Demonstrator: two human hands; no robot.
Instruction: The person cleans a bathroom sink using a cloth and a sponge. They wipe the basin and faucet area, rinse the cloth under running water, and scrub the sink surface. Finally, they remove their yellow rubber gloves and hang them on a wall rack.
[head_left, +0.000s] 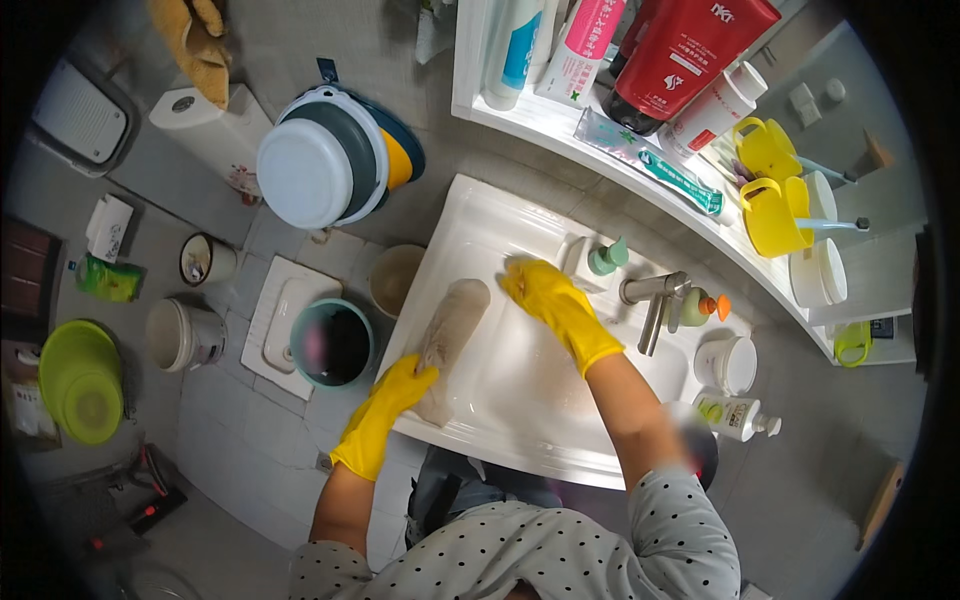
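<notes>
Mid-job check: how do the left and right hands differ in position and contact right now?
The left hand touches the elongated grey-brown cloth; the right hand is apart from it.
The left hand is at the left side of the sink; the right hand is farther back, near the green pump top.
The left forearm lies outside the sink; the right forearm crosses over it.
Both hands wear yellow gloves.

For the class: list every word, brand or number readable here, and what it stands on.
Wording isn't copied here; only where it stands:
Red tube: large white lettering.
Pink-and-white box: white lettering on pink.
White shelf bottle: print too small to read.
White pump bottle: print too small to read.
Yellow left glove, right glove, brownish roll: no visible print.
</notes>
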